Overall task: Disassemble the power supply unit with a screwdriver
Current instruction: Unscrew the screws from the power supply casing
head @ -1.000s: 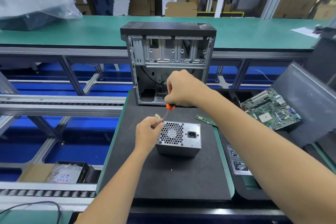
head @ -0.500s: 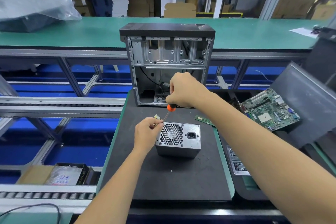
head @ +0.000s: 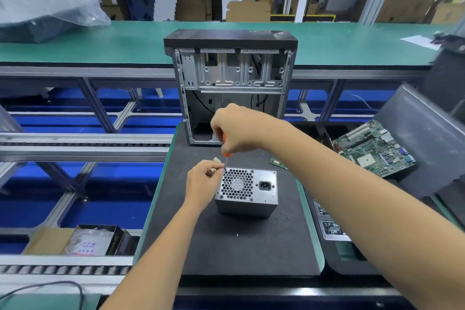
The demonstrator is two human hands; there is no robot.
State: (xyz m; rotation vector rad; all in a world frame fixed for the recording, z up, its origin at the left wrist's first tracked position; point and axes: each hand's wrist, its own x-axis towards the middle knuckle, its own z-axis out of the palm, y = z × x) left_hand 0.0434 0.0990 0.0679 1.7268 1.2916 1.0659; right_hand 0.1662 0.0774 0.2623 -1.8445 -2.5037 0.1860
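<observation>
1. Green-topped benches (head: 105, 40) run across the factory floor behind us, and an emptied computer case (head: 230, 83) stands upright at the far end of our black work mat (head: 241, 241).
2. Off to the right, a motherboard (head: 375, 152) lies in a grey tray (head: 425, 138), well apart from the job.
3. At the mat's centre sits the power supply unit (head: 247, 192), fan grille and mains socket facing up.
4. Our right hand (head: 237, 131) is wrapped round the orange handle of the screwdriver (head: 225, 158), holding it near upright with the tip at the unit's far left corner.
5. Our left hand (head: 203, 184) rests against the unit's left side, its fingertips pinching in beside the screwdriver shaft; we cannot tell whether they hold a screw or only steady the tip.
6. We judge a corner screw is being worked. If the tip rides out of the screw head, it could jab the fingers beside it or strip the screw; a freed screw could roll off the mat.
</observation>
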